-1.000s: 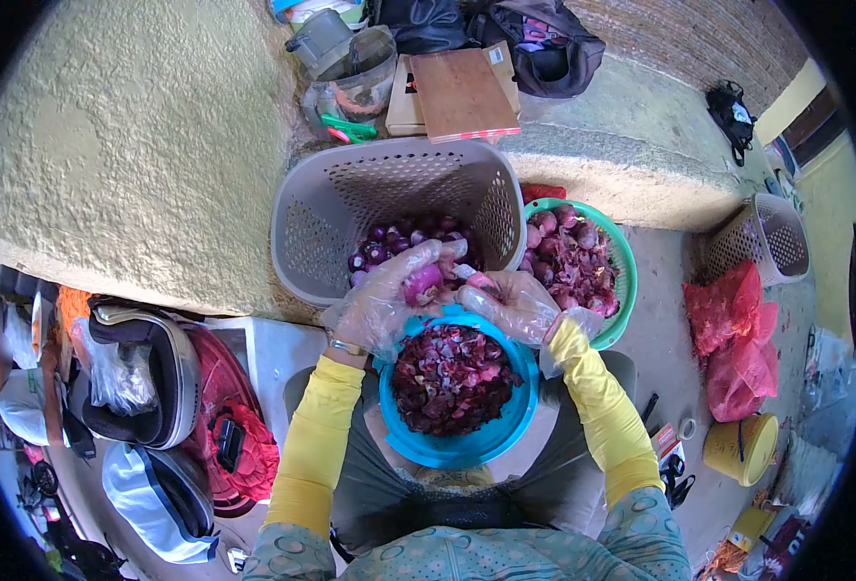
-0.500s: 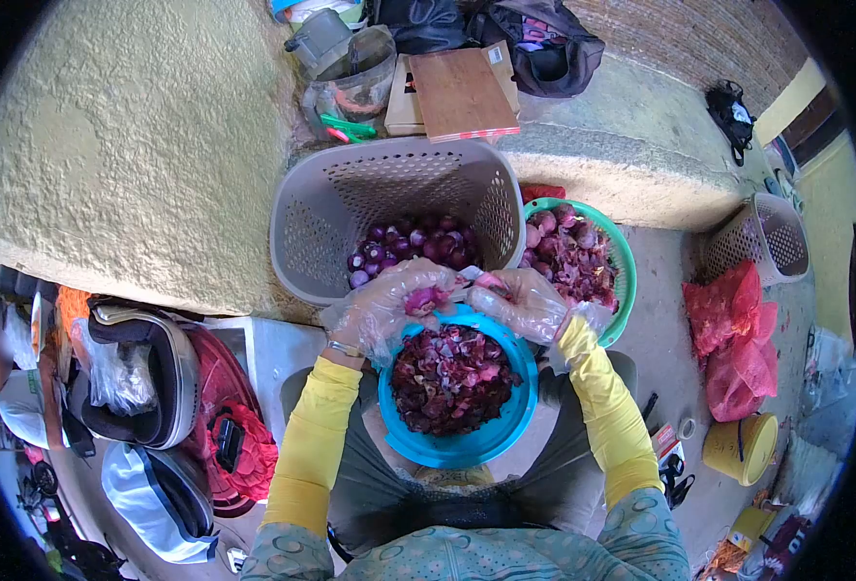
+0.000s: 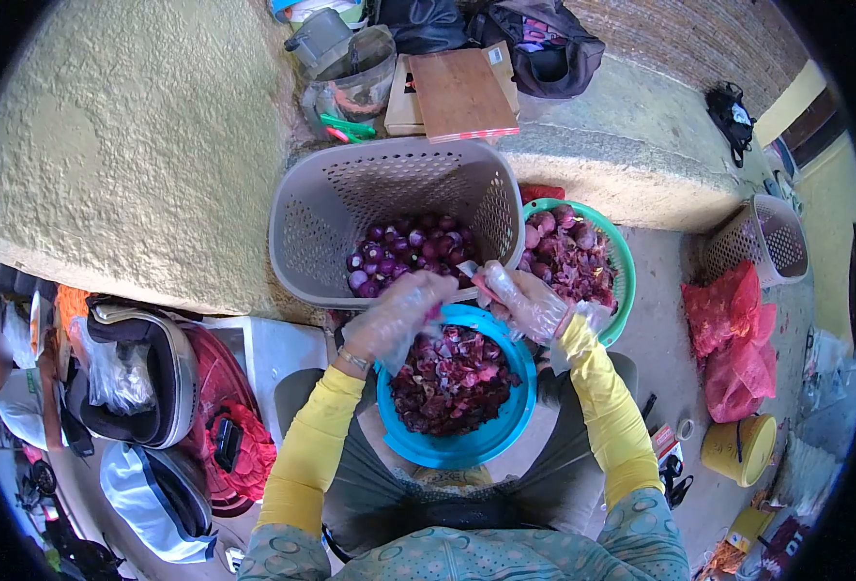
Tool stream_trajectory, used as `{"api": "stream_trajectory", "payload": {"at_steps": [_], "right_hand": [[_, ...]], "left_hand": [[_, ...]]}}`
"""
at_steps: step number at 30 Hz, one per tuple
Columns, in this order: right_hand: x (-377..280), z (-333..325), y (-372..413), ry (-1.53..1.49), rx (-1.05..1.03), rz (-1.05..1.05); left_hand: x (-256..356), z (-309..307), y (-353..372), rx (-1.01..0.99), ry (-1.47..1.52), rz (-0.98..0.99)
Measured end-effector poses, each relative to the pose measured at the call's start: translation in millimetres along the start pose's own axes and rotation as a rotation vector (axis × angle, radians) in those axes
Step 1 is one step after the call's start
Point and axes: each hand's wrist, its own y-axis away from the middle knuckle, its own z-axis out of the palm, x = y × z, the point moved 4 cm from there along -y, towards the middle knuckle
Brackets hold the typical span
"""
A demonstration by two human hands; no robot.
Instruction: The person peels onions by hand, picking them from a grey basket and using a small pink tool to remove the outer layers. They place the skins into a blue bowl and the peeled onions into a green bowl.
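My left hand (image 3: 399, 315), in a clear plastic glove, hangs over the blue basin's left rim. Its fingers curl down, somewhat blurred, around a mostly hidden onion (image 3: 435, 313) showing as a magenta patch. My gloved right hand (image 3: 528, 302) is closed on a small knife (image 3: 470, 270), blade pointing up and left. Below both hands, the blue basin (image 3: 413, 450) between my knees holds dark red onion skins (image 3: 452, 382). Peeled purple onions (image 3: 409, 254) lie in the grey perforated basket (image 3: 302, 247) ahead. Unpeeled onions and loose skins (image 3: 568, 252) fill a green basket (image 3: 628, 281) at right.
A cardboard box and brown board (image 3: 462, 92) sit behind the grey basket, beside bags (image 3: 544, 48). Right of me are red mesh bags (image 3: 738, 339), a yellow bucket (image 3: 741, 450) and another basket (image 3: 757, 242). A white box (image 3: 288, 353) stands left.
My left hand has turned palm-down and moved slightly away from my right hand, hiding most of the onion. My right hand has tilted, and the knife blade now points more upward.
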Motion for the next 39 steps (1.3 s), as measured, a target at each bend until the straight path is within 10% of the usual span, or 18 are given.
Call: {"api": "stream_trajectory", "payload": {"at_steps": [6, 19, 25, 27, 31, 33, 34, 36, 39], "right_hand": [[2.3, 5.0, -11.6, 0.091, 0.041, -0.394], [-26.9, 9.0, -4.1, 0.628, 0.323, -0.557], [-24.1, 9.1, -8.4, 0.778, 0.35, -0.49], [-23.0, 8.8, -9.1, 0.783, 0.354, -0.483], [-20.7, 8.5, -10.6, 0.781, 0.379, -0.505], [-23.5, 9.6, -9.8, 0.797, 0.385, -0.491], [-24.2, 9.8, -9.5, 0.813, 0.392, -0.476], [-23.1, 9.5, -10.4, 0.822, 0.394, -0.474], [-22.6, 9.3, -10.7, 0.829, 0.399, -0.475]], "left_hand": [[18.8, 0.9, -12.4, -0.076, 1.064, -0.053], [2.0, -9.1, -26.6, -0.047, 0.774, 0.165], [10.1, -1.7, -17.4, -0.392, 1.24, -0.178], [25.1, -4.9, -0.3, 0.037, -0.104, 0.76], [13.4, -10.2, -10.2, 0.024, -0.183, 0.852], [-31.4, -16.7, -45.4, -0.218, 0.761, 0.097], [-27.9, -14.2, -40.3, -0.219, 0.761, 0.097], [7.8, -9.7, -12.2, -0.01, -0.139, 0.722], [18.0, -7.6, -4.8, 0.013, -0.128, 0.738]]}}
